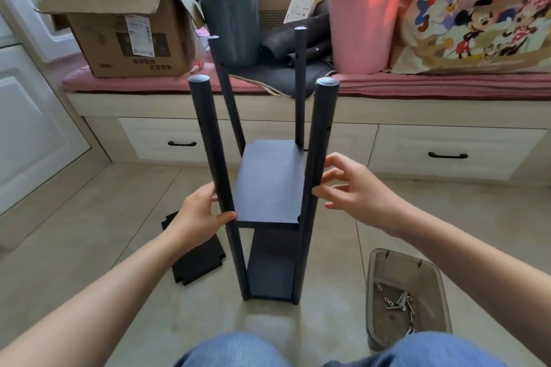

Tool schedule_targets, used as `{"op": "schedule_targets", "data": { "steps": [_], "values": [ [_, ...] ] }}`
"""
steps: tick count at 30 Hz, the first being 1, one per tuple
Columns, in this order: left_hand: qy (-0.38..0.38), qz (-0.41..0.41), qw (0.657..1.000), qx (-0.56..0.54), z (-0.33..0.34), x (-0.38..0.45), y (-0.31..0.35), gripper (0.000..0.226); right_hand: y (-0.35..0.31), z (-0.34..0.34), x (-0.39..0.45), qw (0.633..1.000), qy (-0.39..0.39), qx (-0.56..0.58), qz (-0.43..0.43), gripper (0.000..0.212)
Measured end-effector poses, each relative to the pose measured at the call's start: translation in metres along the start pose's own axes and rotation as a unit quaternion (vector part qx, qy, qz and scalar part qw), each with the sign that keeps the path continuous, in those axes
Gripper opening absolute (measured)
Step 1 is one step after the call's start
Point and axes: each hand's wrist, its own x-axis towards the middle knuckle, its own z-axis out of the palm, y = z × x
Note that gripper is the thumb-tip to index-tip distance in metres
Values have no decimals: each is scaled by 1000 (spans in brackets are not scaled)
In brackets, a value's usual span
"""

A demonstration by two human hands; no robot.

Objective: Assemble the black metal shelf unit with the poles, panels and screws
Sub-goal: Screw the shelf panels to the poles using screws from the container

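Head view: the black metal shelf unit (pixel 268 188) stands upright on pale floor tiles (pixel 89 217) in front of the person's knees, four round matte poles rising with flat grey end caps. Two flat rectangular panels are fixed between them, the upper panel (pixel 269 182) about mid-height and the lower panel (pixel 272 272) near the floor. The left hand (pixel 198 213) grips the near left pole (pixel 210 146), thumb curled across its front. The right hand (pixel 348 188) has its fingers spread, fingertips at the near right pole (pixel 317 158), clamping nothing. A spare notched panel (pixel 193 256) lies flat on the floor left of the unit. Right of it, a translucent tray (pixel 408 298) holds loose silver screws (pixel 399 304). Bare tile lies around the base.
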Motion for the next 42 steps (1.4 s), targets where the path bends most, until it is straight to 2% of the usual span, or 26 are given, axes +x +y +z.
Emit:
{"op": "schedule_targets", "data": {
  "steps": [2, 4, 6, 8, 10, 12, 17, 23, 29, 31, 38, 42],
  "values": [
    [102, -59, 992, -42, 7, -5, -2, 44, -5, 13, 0, 1000, -6, -5, -14, 17],
    [159, -179, 959, -152, 23, -9, 0, 45, -8, 24, 0, 1000, -8, -9, -25, 18],
    [133, -303, 888, -318, 42, -14, 8, 50, -9, 30, 1, 1000, -11, -8, -28, 20],
    [71, -353, 824, -438, 59, -19, 20, 46, -10, 32, 1, 999, -12, -12, -30, 24],
    [15, -345, 793, -502, 75, -21, 32, 35, -9, 31, 0, 999, -9, -19, -32, 24],
    [-26, -330, 776, -537, 88, -23, 38, 31, -8, 31, 0, 999, -7, -17, -30, 24],
    [-22, -268, 766, -583, 117, -21, 34, 34, -4, 30, -2, 999, -3, -15, -30, 27],
    [-35, -187, 788, -586, 124, -21, 28, 25, 9, 17, -9, 1000, -1, 2, -28, 33],
    [-24, -180, 810, -558, 135, -33, 27, 21, 12, 19, -10, 999, 5, 7, -32, 34],
    [-11, -185, 817, -546, 139, -36, 26, 27, 13, 20, -10, 999, 15, 6, -30, 31],
    [-9, -191, 778, -598, 143, -49, 25, 17, 7, 26, -9, 998, 16, -32, -45, 32],
    [-11, -167, 766, -621, 144, -56, 27, 32, 4, 26, -9, 998, 23, -42, -48, 36]
  ]
}}
